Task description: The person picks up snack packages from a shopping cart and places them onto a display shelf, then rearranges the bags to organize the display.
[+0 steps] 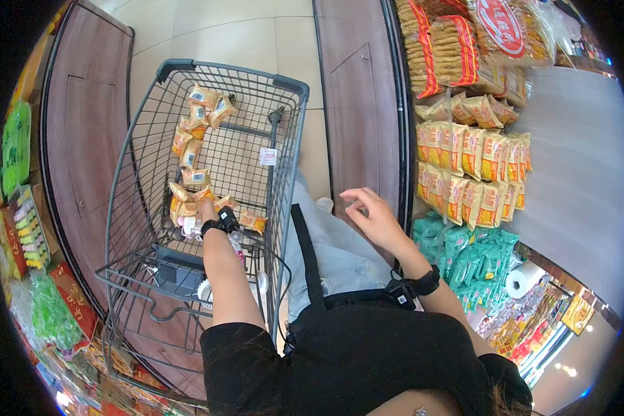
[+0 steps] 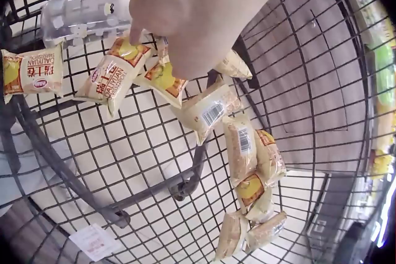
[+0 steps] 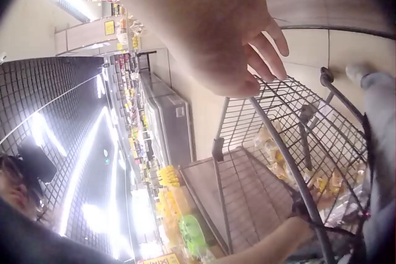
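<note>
In the head view my left hand [image 1: 205, 208] reaches down into a grey wire shopping cart [image 1: 295, 125], among small cream-and-orange packs of Swiss roll. The left wrist view has this hand [image 2: 185, 22] low over the packs, a Swiss roll pack [image 2: 164, 83] under its fingers and another Swiss roll pack [image 2: 114, 75] right beside. Whether the fingers grip a pack I cannot tell. More packs [image 2: 242, 149] trail along the cart's wire floor. Outside the cart, my right hand [image 1: 374, 216] hangs in the air with loosely bent fingers, holding nothing.
Right of me, a shelf carries rows of yellow packs [image 1: 471, 149], green packs [image 1: 475, 260] and large bagged snacks [image 1: 457, 48]. A clear plastic container [image 2: 86, 16] lies in the cart near the packs. Wooden cabinets [image 1: 83, 139] with goods line the left side.
</note>
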{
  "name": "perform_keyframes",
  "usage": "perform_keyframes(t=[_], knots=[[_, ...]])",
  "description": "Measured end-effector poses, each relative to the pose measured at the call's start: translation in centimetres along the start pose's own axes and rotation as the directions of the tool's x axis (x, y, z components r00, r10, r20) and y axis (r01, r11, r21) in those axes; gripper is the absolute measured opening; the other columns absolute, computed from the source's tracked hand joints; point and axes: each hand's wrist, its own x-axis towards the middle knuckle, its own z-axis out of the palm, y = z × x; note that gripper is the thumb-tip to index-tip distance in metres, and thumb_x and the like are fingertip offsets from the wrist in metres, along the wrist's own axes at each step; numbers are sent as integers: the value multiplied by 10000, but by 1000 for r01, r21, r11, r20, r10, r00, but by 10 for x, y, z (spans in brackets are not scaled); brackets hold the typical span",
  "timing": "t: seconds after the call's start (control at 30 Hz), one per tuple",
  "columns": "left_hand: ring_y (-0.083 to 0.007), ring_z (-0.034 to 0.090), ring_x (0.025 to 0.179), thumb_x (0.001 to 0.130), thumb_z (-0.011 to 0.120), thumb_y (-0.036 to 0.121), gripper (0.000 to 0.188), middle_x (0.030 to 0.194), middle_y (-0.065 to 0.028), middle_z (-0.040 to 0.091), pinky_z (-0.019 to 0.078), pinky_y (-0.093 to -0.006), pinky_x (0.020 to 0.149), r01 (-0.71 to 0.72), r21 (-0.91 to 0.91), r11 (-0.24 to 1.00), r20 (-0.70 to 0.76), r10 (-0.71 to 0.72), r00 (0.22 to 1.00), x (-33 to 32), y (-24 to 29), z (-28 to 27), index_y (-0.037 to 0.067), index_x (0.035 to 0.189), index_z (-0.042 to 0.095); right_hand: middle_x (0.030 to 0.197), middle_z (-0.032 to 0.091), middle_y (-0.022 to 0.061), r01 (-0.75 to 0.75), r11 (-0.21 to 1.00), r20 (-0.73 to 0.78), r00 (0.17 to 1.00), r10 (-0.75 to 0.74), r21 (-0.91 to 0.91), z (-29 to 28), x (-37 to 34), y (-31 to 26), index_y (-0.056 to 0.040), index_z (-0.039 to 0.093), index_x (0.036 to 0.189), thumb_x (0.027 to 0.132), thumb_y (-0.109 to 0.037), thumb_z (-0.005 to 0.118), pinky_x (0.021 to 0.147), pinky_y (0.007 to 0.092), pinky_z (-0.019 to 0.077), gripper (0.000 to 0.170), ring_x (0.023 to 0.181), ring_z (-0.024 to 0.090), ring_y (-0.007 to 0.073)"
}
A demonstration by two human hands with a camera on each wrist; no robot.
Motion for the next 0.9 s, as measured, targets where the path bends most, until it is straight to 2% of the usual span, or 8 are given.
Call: perform_keyframes(t=[0.4,0.5,0.53,0.63,0.67,0.73,0.8,0.9], knots=[[-344,594,926,812,517,347,403,1025,-204,611,459,-417,812,-243,314,918,-72,278,958,27,42,14,26,1044,589,975,562,113,112,994,-116,987,-110,16,-28,-15,-28,-39,549,1057,815,-76,564,779,320,457,245,874,587,210],[-344,581,966,812,512,383,435,1025,-202,619,442,-425,827,-231,530,816,-340,455,823,43,66,51,11,1016,609,973,570,112,180,984,-221,960,-172,14,-45,-27,-39,-37,555,1049,813,-64,558,784,323,456,237,865,590,210],[-329,552,1017,827,504,394,438,1122,-177,576,432,-429,826,1,-154,988,-313,-50,948,-77,136,20,44,1086,558,969,572,111,199,980,-250,950,-190,11,-50,-32,-42,-36,558,1045,812,-63,558,784,322,455,235,861,591,210],[-282,557,899,859,480,287,312,1083,-77,571,446,-373,727,-296,-556,777,-310,137,941,-72,152,95,131,1129,485,955,576,109,263,965,-332,910,-249,-1,-66,-46,-47,-35,563,1037,808,-61,560,783,320,454,230,846,594,208],[-215,533,820,875,480,279,301,988,-58,560,449,-338,686,-40,-741,670,186,263,947,-181,186,57,152,1145,442,950,577,109,293,956,-359,892,-274,-2,-71,-50,-48,-36,564,1035,807,-61,562,781,319,454,230,842,595,207],[-216,524,768,878,509,176,294,952,-98,533,449,-314,696,34,-727,686,502,496,709,-260,201,48,173,1141,379,944,578,109,332,943,-410,858,-309,-15,-82,-60,-50,-34,564,1036,804,-62,567,778,318,454,234,839,595,207],[-287,578,898,876,516,134,288,1072,-142,541,461,-344,744,95,-710,698,699,681,220,-323,208,41,173,1128,382,941,578,110,347,937,-457,829,-322,-30,-95,-72,-53,-31,563,1040,801,-65,573,775,317,455,241,843,594,206],[-289,588,953,901,475,110,285,1111,-155,545,482,-362,790,8,-568,823,807,559,-192,-417,206,21,168,1153,353,981,587,90,363,932,-528,794,-301,16,-110,-82,-43,-24,582,1029,823,-74,572,805,293,466,213,913,579,179]])
